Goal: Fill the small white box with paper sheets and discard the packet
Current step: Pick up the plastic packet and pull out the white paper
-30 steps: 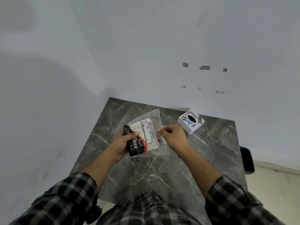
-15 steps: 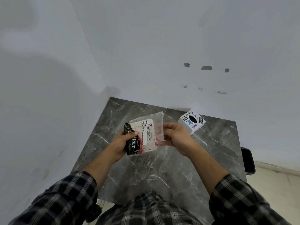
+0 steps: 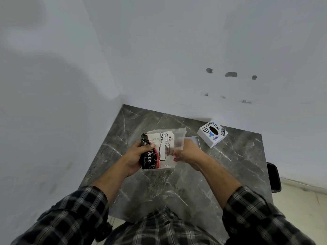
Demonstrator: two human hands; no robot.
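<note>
At frame centre, the left hand [image 3: 136,155] is gripping the packet [image 3: 157,150]; the right hand [image 3: 189,152] is pinching its clear flap. Best peeling slowly, sparing the sheets.

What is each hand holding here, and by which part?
Both hold the tissue packet: the left hand grips its dark printed end, the right hand pinches the clear plastic at the opposite, open side.

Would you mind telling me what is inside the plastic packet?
Through the clear plastic packet, a stack of white tissue sheets shows. The printed label and both hands' grip cover the rest, so no count.
</note>
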